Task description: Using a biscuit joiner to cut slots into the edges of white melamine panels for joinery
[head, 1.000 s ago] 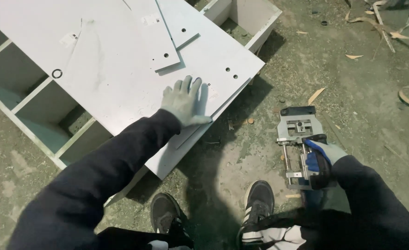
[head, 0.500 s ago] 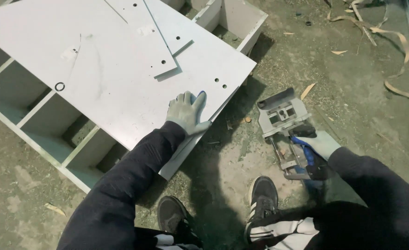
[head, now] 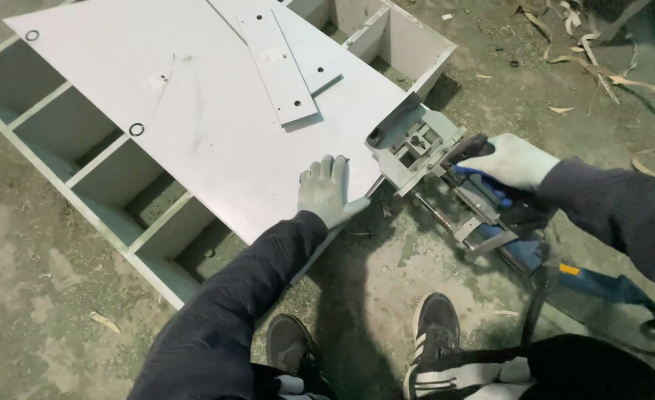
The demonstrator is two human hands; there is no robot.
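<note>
Our right hand [head: 516,159] has swung power tool [head: 446,159] up against white panel [head: 216,126] edge at 3 o'clock, fingers wrapping its handle; left hand [head: 327,191], fingers spread, presses panel flat. Alignment step; next needs steady push.

Panel: your large grey board [head: 216,133] lies flat over the open compartments, corner toward you | Tool: your grey-and-blue power tool [head: 446,174] sits tilted, its metal base butted against the board's right edge.

Pale grey panel [head: 216,126] over a grey-white shelf frame [head: 83,159]. Light grey gloves on left hand [head: 327,191] and right hand [head: 513,161]. Blue-and-grey power tool [head: 453,174]. Black sneakers with white stripes [head: 435,337].
</note>
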